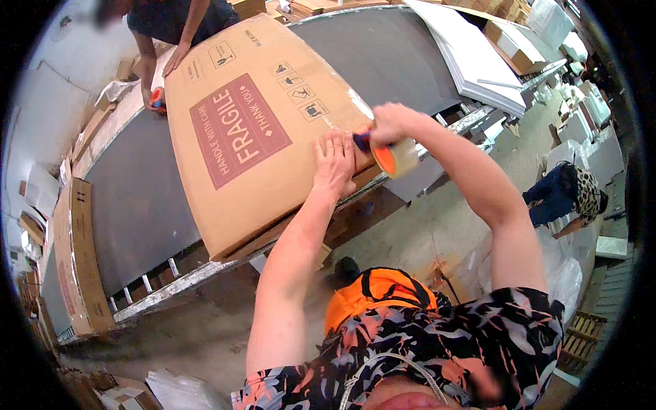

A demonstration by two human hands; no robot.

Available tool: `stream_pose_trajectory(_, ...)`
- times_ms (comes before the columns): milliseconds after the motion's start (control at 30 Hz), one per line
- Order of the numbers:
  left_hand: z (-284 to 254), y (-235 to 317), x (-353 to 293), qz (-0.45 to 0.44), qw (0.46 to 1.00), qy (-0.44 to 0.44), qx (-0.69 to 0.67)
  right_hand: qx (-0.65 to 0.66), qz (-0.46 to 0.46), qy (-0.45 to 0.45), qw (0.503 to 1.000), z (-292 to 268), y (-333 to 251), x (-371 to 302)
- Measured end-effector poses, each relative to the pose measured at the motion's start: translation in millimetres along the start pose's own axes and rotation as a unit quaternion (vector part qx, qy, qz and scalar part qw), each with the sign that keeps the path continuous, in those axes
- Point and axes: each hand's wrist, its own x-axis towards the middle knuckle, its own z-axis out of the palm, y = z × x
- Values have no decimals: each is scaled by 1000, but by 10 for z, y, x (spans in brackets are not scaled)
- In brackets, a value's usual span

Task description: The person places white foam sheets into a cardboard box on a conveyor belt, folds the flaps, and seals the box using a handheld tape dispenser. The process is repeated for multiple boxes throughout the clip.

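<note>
A large brown cardboard box (311, 65) with a dark red printed label lies on the conveyor belt in front of me. My left hand (334, 164) rests flat on its top near the right-hand corner, fingers stretched out. Beside it, at the box's right edge, my right hand (391, 125) is closed round the handle of a tape dispenser (387, 160). The dispenser carries a roll of clear tape on an orange core and hangs just past the corner, a little blurred. Clear tape glints along the box's far right edge.
Across the box a co-worker (181, 20) has one hand on it and another at an orange and blue tape dispenser (158, 100). Another carton (80, 256) stands on the belt (140, 184) at left. White foam sheets (471, 58) lie at the far right; a person (564, 191) bends beyond.
</note>
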Motion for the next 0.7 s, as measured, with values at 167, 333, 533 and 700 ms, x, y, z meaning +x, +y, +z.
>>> stream_pose_trajectory(167, -287, 93, 28, 19, 995, -89, 30, -9, 2, -76, 997, 896, 336, -661)
stream_pose_trajectory(333, -641, 457, 367, 25, 968, -225, 113, -23, 16, -9, 1000, 1196, 95, -404)
stream_pose_trajectory(533, -592, 469, 455, 25, 963, -230, 138, -105, -45, -45, 992, 1670, -194, -30)
stream_pose_trajectory(700, -297, -92, -155, 1, 991, -128, 30, 34, -9, -19, 999, 1964, -191, -592)
